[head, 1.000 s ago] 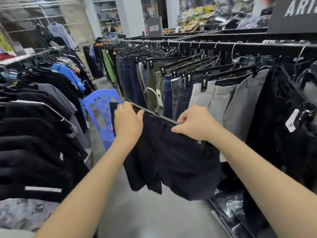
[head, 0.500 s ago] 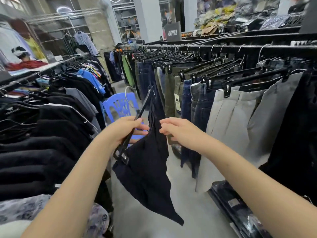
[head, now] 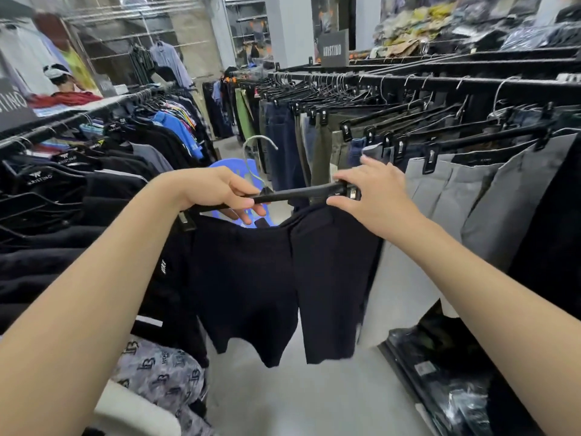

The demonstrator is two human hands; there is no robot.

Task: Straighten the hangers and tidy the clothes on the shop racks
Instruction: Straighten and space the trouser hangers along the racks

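I see a pale grey floor [head: 314,404] at six o'clock, a blue plastic chair [head: 226,167] near centre, a white pillar [head: 283,29] at twelve, and a dark sign [head: 334,48] at one.

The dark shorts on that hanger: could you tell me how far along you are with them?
Done: the dark shorts hang flat from the hanger. In hand: left hand grips its bar, right hand pinches the end clip. Left: its hook is off the rail; rehang it.

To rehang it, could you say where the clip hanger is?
Centre view, mid-aisle: the clip hanger is held by left hand and right hand, before the blue chair.
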